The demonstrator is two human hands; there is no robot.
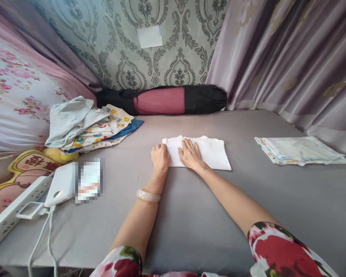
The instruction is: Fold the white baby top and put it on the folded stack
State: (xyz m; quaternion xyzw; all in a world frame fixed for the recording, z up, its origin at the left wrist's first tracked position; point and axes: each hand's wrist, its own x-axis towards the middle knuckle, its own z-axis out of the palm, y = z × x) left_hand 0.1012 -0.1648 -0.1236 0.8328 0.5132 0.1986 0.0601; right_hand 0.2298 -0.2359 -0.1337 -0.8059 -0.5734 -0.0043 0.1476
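Observation:
A white cloth (212,152), folded into a flat rectangle, lies on the grey sheet in front of me. My right hand (190,154) rests palm down on its left half, fingers stretched out. At the cloth's left edge is my left hand (160,157), its fingers curled closed on that edge; the fingertips are partly hidden. A pale bangle (148,195) circles my left wrist. Off to the right lies a flat stack of folded cloths (301,150), whitish with small coloured prints.
A loose heap of clothes (89,123) sits at the back left. Behind stands a black and pink rolled bag (161,100) along the wall. A white power bank (62,184), a power strip (20,206), cables and a blurred packet (88,181) lie at the left. Curtains (265,57) hang at the right.

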